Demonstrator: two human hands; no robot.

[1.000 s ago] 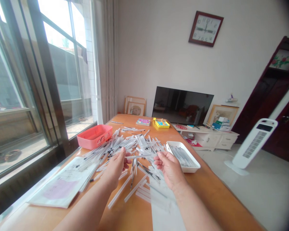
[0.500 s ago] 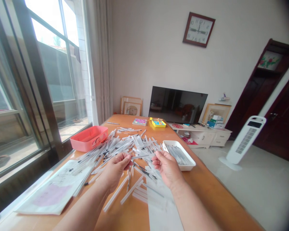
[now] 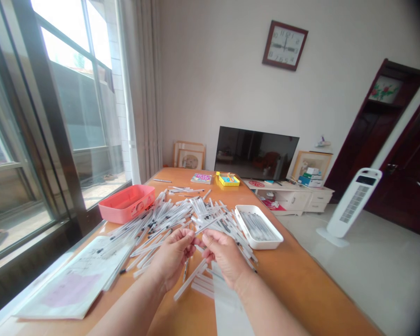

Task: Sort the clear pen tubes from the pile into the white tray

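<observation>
My left hand (image 3: 178,249) is closed in a pinch on a thin translucent pen barrel (image 3: 209,225), which slants up to the right from the fingertips. Close beside it, my right hand (image 3: 224,254) has thumb and fingers pressed together near the barrel's lower end. Whatever lies inside that right pinch is hidden. Both hands are above the table, in front of a loose heap of clear pen parts (image 3: 171,212), some with black ends. Several white tubes (image 3: 191,280) lie below the hands, partly on a pale sheet (image 3: 231,303).
On the left stand a red plastic basket (image 3: 126,207) and a paper booklet (image 3: 66,284). A white tray (image 3: 278,240) holding thin grey pen parts sits at the right. Farther back on the wooden table (image 3: 294,280) are a yellow box (image 3: 228,181) and a small booklet (image 3: 200,178).
My hands have come together, the right one moving left and down to the left fingertips. The held barrel now tilts more steeply upward. The view has shifted slightly.
</observation>
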